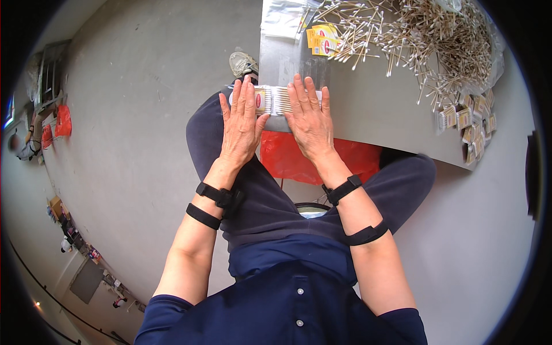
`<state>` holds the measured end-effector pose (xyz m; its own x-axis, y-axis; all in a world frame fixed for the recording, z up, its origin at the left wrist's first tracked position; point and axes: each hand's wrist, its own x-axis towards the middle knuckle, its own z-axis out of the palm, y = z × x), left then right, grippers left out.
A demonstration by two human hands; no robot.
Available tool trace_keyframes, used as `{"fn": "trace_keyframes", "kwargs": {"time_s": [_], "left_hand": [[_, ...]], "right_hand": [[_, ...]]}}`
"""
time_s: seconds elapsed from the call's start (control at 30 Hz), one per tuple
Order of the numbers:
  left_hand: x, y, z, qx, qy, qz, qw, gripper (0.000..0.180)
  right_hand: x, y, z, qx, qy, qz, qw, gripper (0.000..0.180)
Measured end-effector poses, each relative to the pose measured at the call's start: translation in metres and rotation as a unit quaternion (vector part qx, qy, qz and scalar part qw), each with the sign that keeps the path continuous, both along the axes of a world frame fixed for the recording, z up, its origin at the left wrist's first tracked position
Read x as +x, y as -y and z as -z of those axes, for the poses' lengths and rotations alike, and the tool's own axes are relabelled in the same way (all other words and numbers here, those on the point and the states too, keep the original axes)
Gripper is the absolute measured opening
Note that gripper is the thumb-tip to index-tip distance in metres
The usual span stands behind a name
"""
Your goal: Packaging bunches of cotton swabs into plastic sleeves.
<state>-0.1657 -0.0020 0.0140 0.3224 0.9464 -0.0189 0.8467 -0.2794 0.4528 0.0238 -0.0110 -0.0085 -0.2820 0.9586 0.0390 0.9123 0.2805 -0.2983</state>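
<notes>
Both of my hands lie flat at the near left corner of the grey table [374, 103], palms down. Under them is a clear pack of cotton swabs [280, 101] with a yellow card showing at its left part. My left hand [241, 126] rests on the left end of the pack, its fingers stretched out and pointing away from me. On the right end lies my right hand [310, 121], fingers also straight and slightly apart. The swabs show between the two hands; the pack's ends are mostly hidden beneath my fingers.
Loose cotton swabs [437, 46] are heaped at the far right. Yellow cards [325, 41] and clear plastic bags [282, 20] lie beyond my hands. Several filled swab packs [474, 123] sit at the table's right edge. A red plastic bag [351, 158] hangs below the near edge.
</notes>
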Motion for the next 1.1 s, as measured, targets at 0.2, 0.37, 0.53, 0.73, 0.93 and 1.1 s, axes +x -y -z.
{"fn": "trace_keyframes", "kwargs": {"time_s": [0.2,0.37,0.53,0.73,0.93,1.1], "left_hand": [[-0.004,0.000,-0.004,-0.015,0.006,0.022,1.000,0.079],[-0.004,0.000,-0.003,-0.012,0.002,0.031,0.999,0.078],[0.001,0.005,-0.002,0.012,-0.024,0.031,0.999,0.076],[0.000,-0.002,0.002,0.022,0.005,-0.029,0.999,0.071],[-0.010,-0.001,0.002,0.005,-0.001,-0.013,1.000,0.076],[-0.011,-0.001,0.003,0.013,-0.007,0.035,0.999,0.101]], "right_hand": [[-0.004,-0.001,0.003,0.002,-0.002,0.003,1.000,0.068],[-0.007,-0.002,0.001,0.004,-0.001,0.002,1.000,0.068],[-0.007,-0.002,0.003,-0.004,0.006,0.002,1.000,0.068],[-0.006,-0.001,0.003,0.004,0.007,-0.002,1.000,0.068],[-0.002,0.000,0.002,-0.002,0.000,-0.008,1.000,0.068],[-0.005,-0.001,0.002,-0.008,0.008,-0.009,1.000,0.068]]}}
